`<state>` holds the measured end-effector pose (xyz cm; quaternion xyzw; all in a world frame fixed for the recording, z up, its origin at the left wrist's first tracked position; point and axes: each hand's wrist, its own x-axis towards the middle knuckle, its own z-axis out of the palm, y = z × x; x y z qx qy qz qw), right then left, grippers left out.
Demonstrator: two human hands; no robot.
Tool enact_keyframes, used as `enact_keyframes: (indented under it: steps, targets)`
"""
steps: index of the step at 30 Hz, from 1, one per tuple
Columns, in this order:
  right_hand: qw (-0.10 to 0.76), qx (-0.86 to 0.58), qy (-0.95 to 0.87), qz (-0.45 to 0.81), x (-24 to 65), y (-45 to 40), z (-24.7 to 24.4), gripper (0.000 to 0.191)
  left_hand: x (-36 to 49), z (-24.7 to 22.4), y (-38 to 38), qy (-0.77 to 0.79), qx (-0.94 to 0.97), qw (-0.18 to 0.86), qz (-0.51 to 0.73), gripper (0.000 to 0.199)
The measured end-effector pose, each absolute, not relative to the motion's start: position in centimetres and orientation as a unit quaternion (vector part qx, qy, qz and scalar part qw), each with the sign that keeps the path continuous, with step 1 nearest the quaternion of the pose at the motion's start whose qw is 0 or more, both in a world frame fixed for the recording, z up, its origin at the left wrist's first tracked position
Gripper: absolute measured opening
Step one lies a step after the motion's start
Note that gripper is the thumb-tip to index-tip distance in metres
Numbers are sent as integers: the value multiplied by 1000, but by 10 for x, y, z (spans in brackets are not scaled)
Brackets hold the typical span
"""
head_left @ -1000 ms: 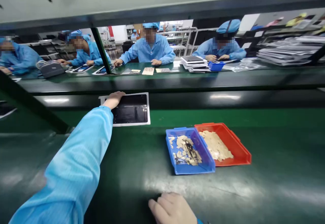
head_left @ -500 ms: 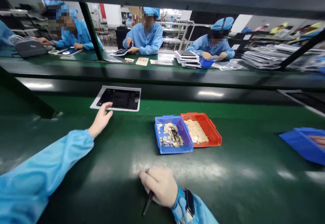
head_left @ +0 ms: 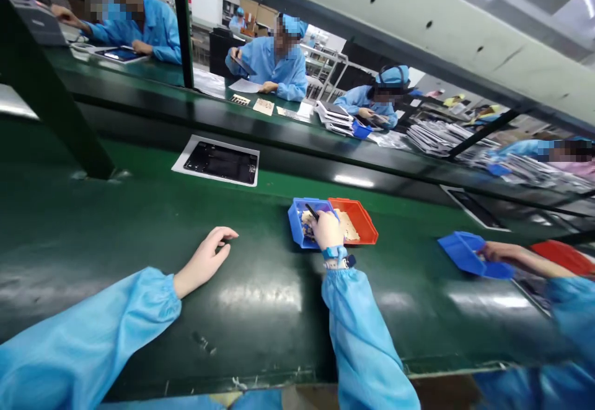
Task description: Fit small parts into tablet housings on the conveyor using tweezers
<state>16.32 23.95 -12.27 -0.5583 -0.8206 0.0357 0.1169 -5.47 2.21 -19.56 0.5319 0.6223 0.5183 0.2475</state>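
My right hand is closed around slim black tweezers, over the right side of a blue bin. Small pale and dark pieces lie in that bin, partly hidden by the hand. A red bin with flat cream-coloured pieces stands against its right side. My left hand rests low over the green bench, thumb and fingers apart and nothing in them. Beyond it lies a black tablet-like panel on a white sheet.
At right, a co-worker's hand reaches into another blue bin, near a second red bin. A green post rises at left. Several co-workers sit across the bench, with paper stacks beside them.
My right hand has moved forward with the tweezers, from the bench to the blue bin. My left hand has drawn back from the black panel. The view has tilted and shifted.
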Motion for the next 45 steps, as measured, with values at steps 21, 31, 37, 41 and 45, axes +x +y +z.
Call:
enact_keyframes:
  steps: [21,31,37,41,45]
  targets:
    - [297,-414,-829,231,128,152,-73,14,-49,-177,18,548,569,292,540,16]
    - [294,-332,-803,397,84,93,-137,6,-56,-167,15,546,564,279,553,13]
    - [303,-323,-809,386,93,93,-148,8,-56,-173,16,554,564,304,531,18]
    - [309,-314,-803,401,95,89,-151,10,-56,-173,15,553,570,311,522,20]
    - [322,-312,-789,420,95,89,-153,18,-56,-173,14,552,575,303,523,19]
